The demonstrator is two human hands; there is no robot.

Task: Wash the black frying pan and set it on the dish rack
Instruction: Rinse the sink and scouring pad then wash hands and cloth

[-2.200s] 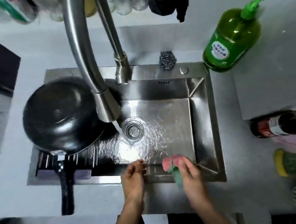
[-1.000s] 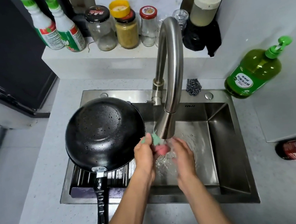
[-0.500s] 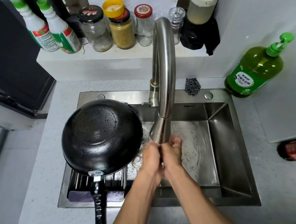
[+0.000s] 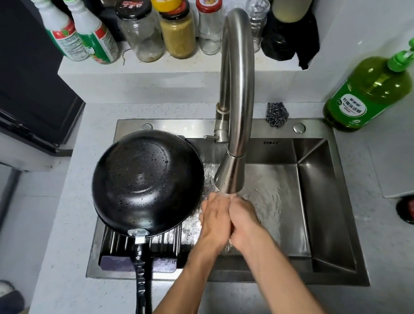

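Head view, sole entry. Black frying pan [image 4: 147, 184] inverted on dish rack [image 4: 159, 244], left end of sink [image 4: 319, 194], handle toward near edge; I judge task done.

Left hand [image 4: 215, 221] and right hand [image 4: 244, 220] pressed together under faucet [image 4: 240, 105] stream; whether either grip holds anything, cannot tell. Advice: I'd rinse palms and backs, avoid splashing pan.

Containers on far shelf: clear jar [image 4: 140, 31] near empty; yellow-lidded jar [image 4: 177, 26] full of tan granules. Green soap bottle [image 4: 368, 93] on right desk, part full.

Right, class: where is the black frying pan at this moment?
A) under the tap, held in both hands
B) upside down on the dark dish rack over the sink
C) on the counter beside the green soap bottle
B: the black frying pan lies bottom-up on the dark dish rack, with neither hand touching it.
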